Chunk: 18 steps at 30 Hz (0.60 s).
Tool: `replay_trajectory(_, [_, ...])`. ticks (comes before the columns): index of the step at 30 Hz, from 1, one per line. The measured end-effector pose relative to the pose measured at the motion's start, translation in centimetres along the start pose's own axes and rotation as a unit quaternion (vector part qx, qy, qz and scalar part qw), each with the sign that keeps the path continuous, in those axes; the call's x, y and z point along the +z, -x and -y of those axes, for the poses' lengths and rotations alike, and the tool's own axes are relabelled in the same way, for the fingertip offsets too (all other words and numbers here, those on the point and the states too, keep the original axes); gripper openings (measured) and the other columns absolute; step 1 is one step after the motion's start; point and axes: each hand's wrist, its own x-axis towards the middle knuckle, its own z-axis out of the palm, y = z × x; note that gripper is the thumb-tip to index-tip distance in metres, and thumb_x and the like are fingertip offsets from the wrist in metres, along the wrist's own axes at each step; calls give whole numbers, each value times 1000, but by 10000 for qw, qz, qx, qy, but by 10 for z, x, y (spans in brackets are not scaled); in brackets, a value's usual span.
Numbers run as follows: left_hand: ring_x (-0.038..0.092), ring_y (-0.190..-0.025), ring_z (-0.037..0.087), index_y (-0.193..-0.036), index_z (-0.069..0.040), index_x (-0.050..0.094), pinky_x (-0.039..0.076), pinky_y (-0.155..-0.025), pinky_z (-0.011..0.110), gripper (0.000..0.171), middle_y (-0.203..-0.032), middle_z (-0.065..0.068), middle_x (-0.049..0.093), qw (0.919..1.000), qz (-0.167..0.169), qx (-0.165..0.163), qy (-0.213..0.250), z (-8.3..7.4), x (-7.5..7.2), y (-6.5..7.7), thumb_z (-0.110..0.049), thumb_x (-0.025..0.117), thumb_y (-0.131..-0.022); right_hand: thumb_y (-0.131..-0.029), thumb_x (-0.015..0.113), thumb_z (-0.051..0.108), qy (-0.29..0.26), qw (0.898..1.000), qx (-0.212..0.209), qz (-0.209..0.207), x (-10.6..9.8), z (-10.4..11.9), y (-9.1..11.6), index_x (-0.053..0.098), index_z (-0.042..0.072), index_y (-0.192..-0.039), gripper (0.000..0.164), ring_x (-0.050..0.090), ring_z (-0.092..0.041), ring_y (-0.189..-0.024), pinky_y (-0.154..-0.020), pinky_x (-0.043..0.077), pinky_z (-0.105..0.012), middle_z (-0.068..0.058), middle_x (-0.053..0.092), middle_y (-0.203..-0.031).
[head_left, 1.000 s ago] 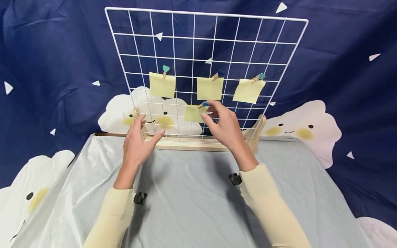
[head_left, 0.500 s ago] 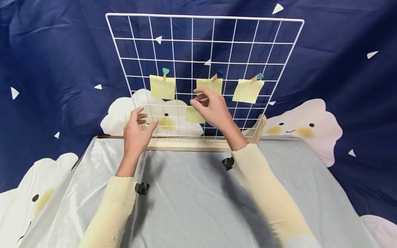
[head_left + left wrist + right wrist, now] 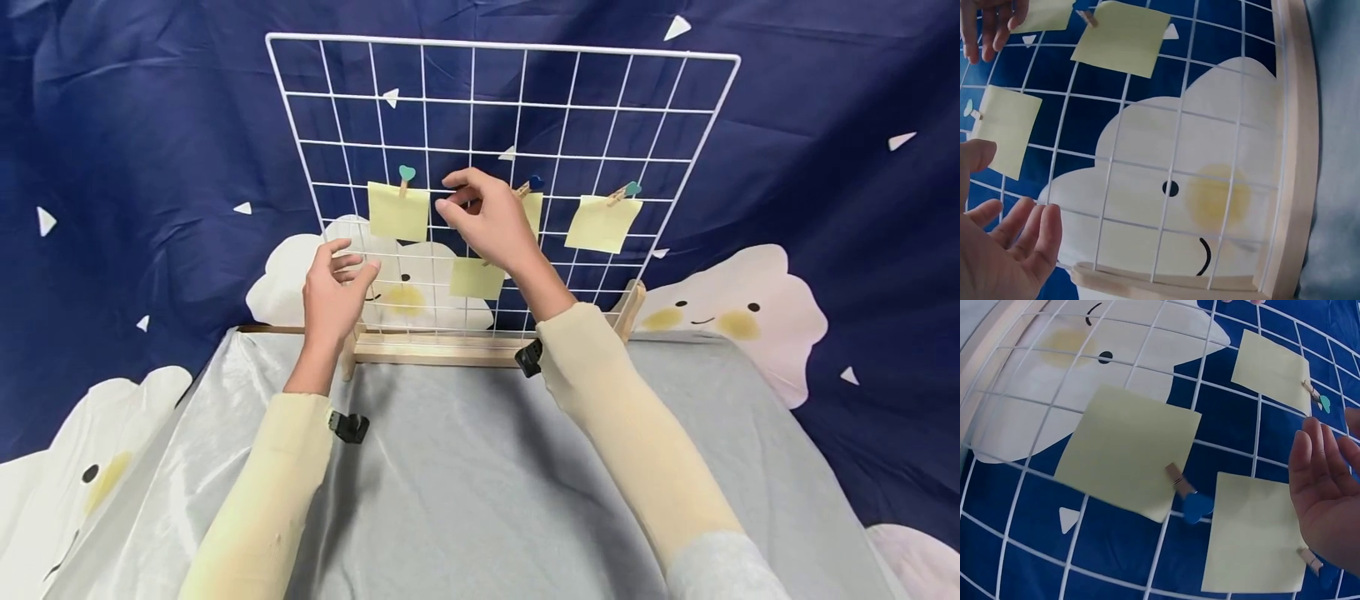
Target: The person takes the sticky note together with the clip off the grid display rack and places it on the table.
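Note:
Four-sided yellow sticky notes hang on a white wire grid (image 3: 495, 154). In the head view, the left note (image 3: 397, 218) has a small clothespin with a teal heart (image 3: 407, 173), and the right note (image 3: 602, 225) has a similar one. My right hand (image 3: 491, 218) is raised before the grid, loosely bent and holding nothing, partly covering the middle note (image 3: 535, 215). Below it is the lower note (image 3: 477, 279); its blue-heart clothespin (image 3: 1195, 505) shows in the right wrist view. My left hand (image 3: 332, 292) hovers by the grid's lower left side, fingers relaxed, nothing in its grasp.
A wooden base (image 3: 442, 353) with side feet holds the grid upright on a table under a grey cloth (image 3: 465, 467). Behind hangs a navy curtain (image 3: 795, 167) printed with white clouds and triangles. Both sleeves carry small black wrist cameras.
My right hand has moved up and left from the lower note to between the left and middle notes. My left hand has risen slightly. The notes stay clipped in place.

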Motion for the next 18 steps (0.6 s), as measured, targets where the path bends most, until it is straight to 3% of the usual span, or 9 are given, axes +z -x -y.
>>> replay_trajectory(11, [60, -107, 17, -143, -9, 51, 57, -76, 28, 55, -130, 12, 61, 9920, 246, -566, 1098, -13, 9, -17, -27, 71, -95, -99, 68, 18, -77, 9999, 112, 21, 13, 14, -20, 66, 4, -129, 33, 72, -16, -80, -74, 56, -26, -8, 74, -98])
replay_trajectory(18, [62, -102, 14, -142, -10, 51, 58, -73, 27, 53, -130, 13, 62, 9885, 328, -707, 1294, -19, 5, -22, -26, 71, -96, -99, 68, 19, -141, 9991, 386, 79, 21, 21, -25, 63, 5, -134, 38, 73, -17, -76, -73, 55, -26, -8, 75, -98])
